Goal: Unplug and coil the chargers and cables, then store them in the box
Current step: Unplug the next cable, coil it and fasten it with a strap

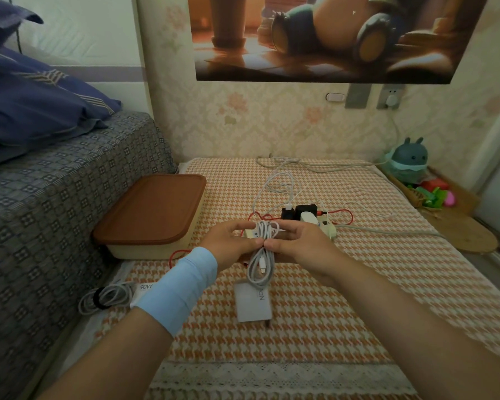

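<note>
orange houndstooth cloth covers the low table in front of me, with floral wallpaper behind it and a bed in a grey patterned cover along my left. both my hands meet over the middle of the table: my left hand, a pale blue band on its wrist, and my right hand each pinch the same bundle of white cable between thumb and fingers, so the coil hangs down between them with a small plug showing among its loops. just below the coil a white charger lies flat on the cloth. beyond my fingers sits the power strip with black and white plugs in it and red and white cables trailing around. the box, its brown lid closed, stands to the left against the bed. another coiled white cable lies by my left forearm.
</note>
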{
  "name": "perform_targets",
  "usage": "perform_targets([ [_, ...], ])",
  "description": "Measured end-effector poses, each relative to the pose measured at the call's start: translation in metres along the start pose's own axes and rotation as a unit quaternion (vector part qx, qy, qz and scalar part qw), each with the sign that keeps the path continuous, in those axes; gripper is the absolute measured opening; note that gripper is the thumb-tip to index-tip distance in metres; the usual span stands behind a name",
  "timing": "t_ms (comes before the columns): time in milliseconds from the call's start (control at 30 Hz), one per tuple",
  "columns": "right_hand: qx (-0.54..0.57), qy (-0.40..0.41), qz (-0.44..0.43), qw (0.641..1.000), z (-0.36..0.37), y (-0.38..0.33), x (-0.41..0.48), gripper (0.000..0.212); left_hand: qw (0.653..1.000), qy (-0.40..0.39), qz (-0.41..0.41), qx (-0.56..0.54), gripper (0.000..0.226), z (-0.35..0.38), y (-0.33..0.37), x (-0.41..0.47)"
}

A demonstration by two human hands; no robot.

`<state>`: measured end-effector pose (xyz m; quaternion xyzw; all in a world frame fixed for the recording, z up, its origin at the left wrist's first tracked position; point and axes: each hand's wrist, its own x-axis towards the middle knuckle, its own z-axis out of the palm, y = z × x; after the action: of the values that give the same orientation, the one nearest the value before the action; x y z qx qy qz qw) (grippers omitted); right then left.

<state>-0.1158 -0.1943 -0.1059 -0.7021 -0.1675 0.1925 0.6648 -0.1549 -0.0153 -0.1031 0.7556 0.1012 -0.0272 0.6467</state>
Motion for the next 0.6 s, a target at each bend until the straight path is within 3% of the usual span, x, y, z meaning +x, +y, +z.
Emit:
perform_targets([
  [167,-0.019,0.009,-0.002,1.0,0.001,0.003,0.002,0.036,0.997,0.005,0.047,0.063,0.044,-0.005,-0.003,-0.001],
  [300,-0.015,-0.005,-0.008,1.0,0.002,0.006,0.004,0.037,0.978,-0.025,0.121,0.171,0.067,-0.006,-0.005,-0.001],
  [433,-0.043,-0.032,0.015,0.998,0.005,0.008,0.005,0.038,0.977,-0.044,0.128,0.162,0.054,-0.008,-0.005,-0.001],
  [567,-0.184,-0.093,0.082,0.975,0.01,0.012,-0.003,0.075,0.985,0.031,0.086,0.144,0.042,-0.02,-0.006,0.005],
  [600,-0.225,-0.119,0.079,0.964,0.014,0.012,-0.007,0.073,0.985,0.042,0.076,0.15,0.041,-0.023,-0.007,0.005],
])
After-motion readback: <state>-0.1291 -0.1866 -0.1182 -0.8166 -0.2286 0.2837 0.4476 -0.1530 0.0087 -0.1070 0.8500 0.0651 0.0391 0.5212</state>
